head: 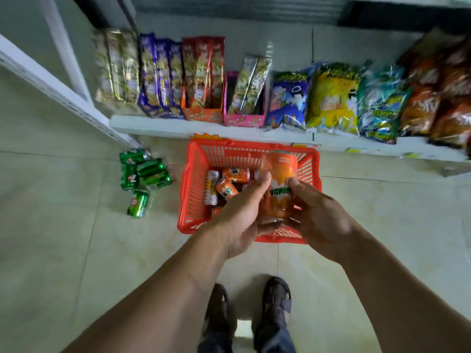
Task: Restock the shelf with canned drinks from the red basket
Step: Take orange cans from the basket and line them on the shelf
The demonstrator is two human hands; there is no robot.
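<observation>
An orange Mirinda can (280, 171) is held upright above the red basket (190, 184), gripped from both sides. My left hand (242, 212) wraps its left side and my right hand (318, 215) holds its right side. Inside the basket lie several more cans (226, 183), orange and silver, on their sides. The white shelf (178, 127) runs just behind the basket, filled with snack packs. The basket's near right corner is hidden by my hands.
Several green cans (145, 174) lie on the tiled floor left of the basket. Snack boxes (201, 80) and chip bags (334, 98) fill the shelf. A white shelf upright (63, 49) stands at the left. My sandalled feet (276, 301) are below the basket.
</observation>
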